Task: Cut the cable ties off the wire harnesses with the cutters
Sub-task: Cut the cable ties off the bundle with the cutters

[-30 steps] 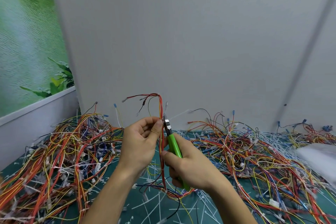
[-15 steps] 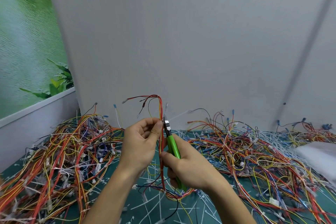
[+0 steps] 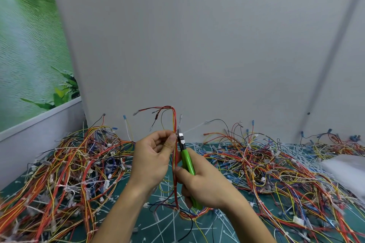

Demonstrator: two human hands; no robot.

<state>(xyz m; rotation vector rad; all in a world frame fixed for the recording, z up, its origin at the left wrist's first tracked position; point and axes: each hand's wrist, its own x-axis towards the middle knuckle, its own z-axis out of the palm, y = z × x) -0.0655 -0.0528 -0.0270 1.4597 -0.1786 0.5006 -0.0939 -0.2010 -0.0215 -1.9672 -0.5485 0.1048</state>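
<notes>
Green mat (image 3: 150,221): bare only at near middle, littered with cut ties (image 3: 167,217). Above that, left hand (image 3: 156,160) pinching harness (image 3: 174,120) and right hand (image 3: 205,183) gripping cutters (image 3: 187,162) fill the gap. Left wire pile (image 3: 65,173) and right wire pile (image 3: 276,167) cover the mat's sides. White panel (image 3: 197,45) closes its far edge. Open air above both piles.

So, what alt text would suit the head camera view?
A person's left hand pinches an upright bundle of thin red and yellow wires while the right hand grips green-handled cutters, their tip at the bundle beside the left thumb. Heaps of tangled multicoloured wires and white cut cable ties lie on a dark green mat.
</notes>
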